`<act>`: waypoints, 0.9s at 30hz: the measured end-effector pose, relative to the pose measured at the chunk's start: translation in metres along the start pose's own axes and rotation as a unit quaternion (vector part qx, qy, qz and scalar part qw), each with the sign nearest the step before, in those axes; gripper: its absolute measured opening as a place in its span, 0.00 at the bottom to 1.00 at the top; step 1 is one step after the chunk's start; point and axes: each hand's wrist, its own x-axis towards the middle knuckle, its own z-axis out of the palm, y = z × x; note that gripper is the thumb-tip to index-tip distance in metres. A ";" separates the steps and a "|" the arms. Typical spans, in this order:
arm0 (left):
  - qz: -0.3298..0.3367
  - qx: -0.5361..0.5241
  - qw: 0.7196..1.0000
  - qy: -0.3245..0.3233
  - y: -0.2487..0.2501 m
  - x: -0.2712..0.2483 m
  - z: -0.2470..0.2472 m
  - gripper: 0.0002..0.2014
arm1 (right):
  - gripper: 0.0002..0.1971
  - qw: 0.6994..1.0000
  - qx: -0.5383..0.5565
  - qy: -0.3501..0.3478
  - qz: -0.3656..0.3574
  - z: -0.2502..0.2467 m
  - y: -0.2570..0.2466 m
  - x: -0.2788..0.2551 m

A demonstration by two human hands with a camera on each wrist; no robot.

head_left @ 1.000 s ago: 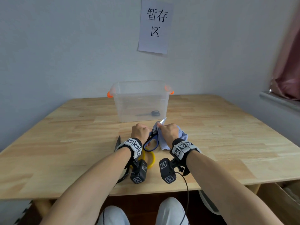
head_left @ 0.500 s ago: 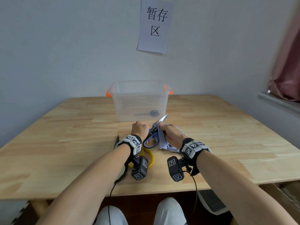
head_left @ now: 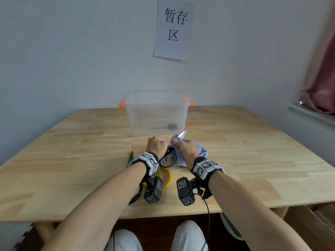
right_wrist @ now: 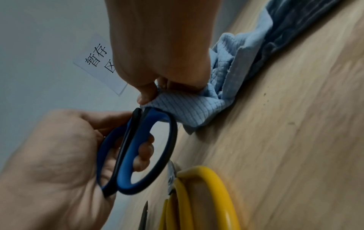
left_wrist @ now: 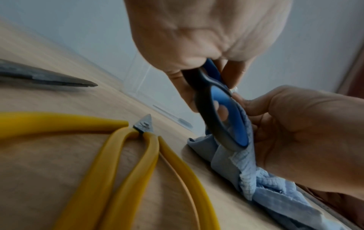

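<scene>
Just beyond yellow pliers (head_left: pixel 169 176), left hand (head_left: pixel 156 144) grips blue scissors (head_left: pixel 169 158), right hand (head_left: pixel 186 149) pinches cloth (head_left: pixel 201 151) round their blade.

You get soft, even daylight in the head view, with a bright glint on the ledge (head_left: pixel 311 115) right of the clear bin (head_left: pixel 155 113) and the wall going greyer left of it. In front of the bin, shadows on the table (head_left: pixel 253 151) are faint; far from the bin its edges bow with the wide lens. Your wrist views run dimmer and grainier. From the left wrist, the yellow handles (left_wrist: pixel 59 123) and dark blade (left_wrist: pixel 45 77) smear out of focus, and the blue scissors (left_wrist: pixel 234 127) in your left hand (left_wrist: pixel 197 31) look soft. From the right wrist, the cloth (right_wrist: pixel 189 107) weave under your right hand (right_wrist: pixel 157 38) reads sharp.
</scene>
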 end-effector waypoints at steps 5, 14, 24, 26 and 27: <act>-0.076 0.068 0.993 0.058 0.010 -0.011 -0.006 0.12 | 0.12 0.999 0.023 0.021 0.020 0.007 -0.003 -0.002; -0.102 0.009 0.993 0.066 0.013 -0.016 -0.005 0.11 | 0.18 0.998 0.003 0.057 0.012 -0.005 -0.008 -0.003; -0.165 -0.044 0.981 0.095 0.013 -0.018 -0.013 0.17 | 0.16 0.999 0.036 0.006 0.031 0.003 -0.010 -0.007; -0.194 -0.036 0.972 0.131 0.009 -0.017 -0.012 0.21 | 0.14 0.997 0.039 -0.032 0.054 0.003 -0.009 -0.009; -0.201 -0.034 0.969 0.138 0.008 -0.015 -0.011 0.22 | 0.14 0.997 0.030 -0.042 0.059 0.002 -0.008 -0.008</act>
